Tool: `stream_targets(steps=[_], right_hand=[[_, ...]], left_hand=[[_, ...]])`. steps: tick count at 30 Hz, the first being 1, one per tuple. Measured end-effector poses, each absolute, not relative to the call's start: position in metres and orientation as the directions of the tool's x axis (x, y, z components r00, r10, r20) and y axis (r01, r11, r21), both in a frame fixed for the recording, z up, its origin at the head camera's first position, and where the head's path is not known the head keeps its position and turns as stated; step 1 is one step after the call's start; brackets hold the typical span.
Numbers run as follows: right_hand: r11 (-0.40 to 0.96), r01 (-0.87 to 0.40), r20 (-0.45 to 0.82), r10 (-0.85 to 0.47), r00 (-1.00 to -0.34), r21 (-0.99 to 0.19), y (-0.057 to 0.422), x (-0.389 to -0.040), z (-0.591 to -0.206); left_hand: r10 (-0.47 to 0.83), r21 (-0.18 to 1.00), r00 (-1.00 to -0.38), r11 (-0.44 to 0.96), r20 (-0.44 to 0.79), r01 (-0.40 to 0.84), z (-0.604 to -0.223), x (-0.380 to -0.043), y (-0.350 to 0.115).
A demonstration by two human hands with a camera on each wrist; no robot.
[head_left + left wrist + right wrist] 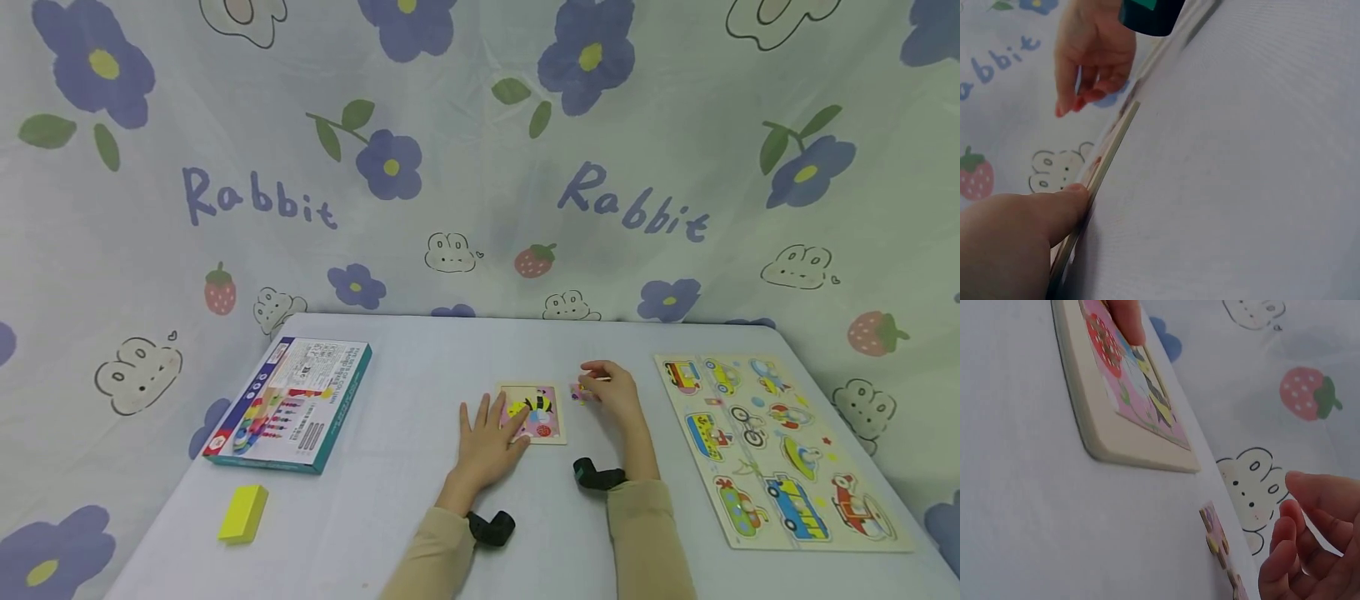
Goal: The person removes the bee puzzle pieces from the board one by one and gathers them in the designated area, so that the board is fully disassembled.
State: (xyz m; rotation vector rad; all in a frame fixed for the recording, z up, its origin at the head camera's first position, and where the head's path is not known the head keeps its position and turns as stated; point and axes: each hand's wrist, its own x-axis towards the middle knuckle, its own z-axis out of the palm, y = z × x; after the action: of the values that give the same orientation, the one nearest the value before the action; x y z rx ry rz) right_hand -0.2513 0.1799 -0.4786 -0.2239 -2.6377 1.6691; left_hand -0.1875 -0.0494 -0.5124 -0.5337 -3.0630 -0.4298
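Note:
A small wooden jigsaw puzzle (553, 427) with a bee picture lies mid-table in a pale frame. My left hand (483, 450) rests on its left side with fingers spread; in the left wrist view, the left thumb touches the frame's edge (1113, 147). Just right of the frame are loose jigsaw pieces (578, 394), partly hidden by my right hand (618, 398). In the right wrist view, that hand (1316, 544) hovers beside a pink jigsaw piece (1215, 532), with its fingers loosely bent and nothing between thumb and fingertips.
A flat picture box (300, 408) lies at the left, with a yellow block (243, 515) in front of it. On the right lies a large wooden vehicle puzzle board (757, 458). A printed cloth (480, 167) hangs behind the white table (360, 525).

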Motion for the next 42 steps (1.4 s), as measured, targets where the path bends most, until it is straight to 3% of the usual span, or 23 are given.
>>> stream_targets(steps=[4,10,14,21,42], right_hand=[[0.472,0.074,-0.066,0.034,-0.997,-0.879,0.166,-0.253,-0.481],[0.646,-0.113,0.038,-0.129,-0.991,-0.755,0.150,-0.251,-0.485],[0.711,-0.187,0.043,-0.216,-0.976,-0.678,0.144,-0.251,-0.488],[0.776,-0.191,0.012,-0.231,-0.973,-0.601,0.140,-0.251,-0.493],[0.740,-0.235,0.036,-0.275,-0.961,-0.630,0.133,-0.253,-0.491]], left_hand=[[0.324,0.268,-0.945,0.907,0.049,0.325,-0.513,-0.187,-0.049],[0.319,0.264,-0.946,0.910,0.047,0.320,-0.512,-0.187,-0.049],[0.322,0.257,-0.946,0.911,0.046,0.322,-0.512,-0.187,-0.049],[0.327,0.257,-0.944,0.908,0.051,0.329,-0.512,-0.187,-0.049],[0.326,0.264,-0.943,0.906,0.066,0.331,-0.512,-0.187,-0.049]])
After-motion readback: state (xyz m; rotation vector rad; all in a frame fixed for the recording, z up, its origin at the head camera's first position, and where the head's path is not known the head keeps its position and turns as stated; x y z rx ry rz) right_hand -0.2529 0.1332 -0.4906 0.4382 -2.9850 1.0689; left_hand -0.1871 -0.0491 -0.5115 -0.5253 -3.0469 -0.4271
